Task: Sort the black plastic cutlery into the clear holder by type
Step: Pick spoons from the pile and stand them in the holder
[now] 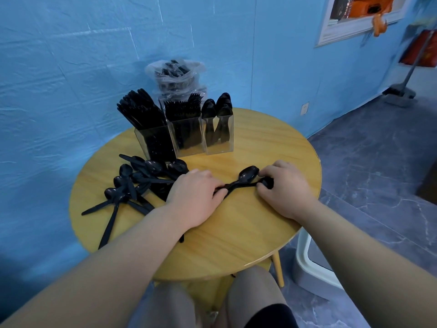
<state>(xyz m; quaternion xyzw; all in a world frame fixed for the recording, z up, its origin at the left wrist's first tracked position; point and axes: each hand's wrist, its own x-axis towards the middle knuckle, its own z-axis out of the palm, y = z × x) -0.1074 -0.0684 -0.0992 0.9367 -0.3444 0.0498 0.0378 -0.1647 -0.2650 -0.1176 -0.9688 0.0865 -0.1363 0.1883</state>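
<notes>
both forearms reach up from the bottom of the frame over the round wooden table (236,233), which fills the middle. at upper centre on it stands the clear holder (186,138) with three compartments: knives on the left, forks in the middle, spoons on the right. behind it, against the blue wall, sits a plastic bag (176,74) of more cutlery. a loose pile of spoons (139,183) lies at centre left of the table, just beside the left hand (192,197). that hand's fingers are curled down onto the handle ends of a small bunch of spoons (246,177) at centre frame. the right hand (285,188) pinches the bowl ends of the same bunch, fingertips bent around them. the bunch lies low on the table, between the two hands and well short of the holder.

risk, as i judge it: the handles cross and the bowls are not nested, so a lift from here could let one slip and fall. a splayed bunch could also catch the holder's rim or tip the narrow spoon compartment.
</notes>
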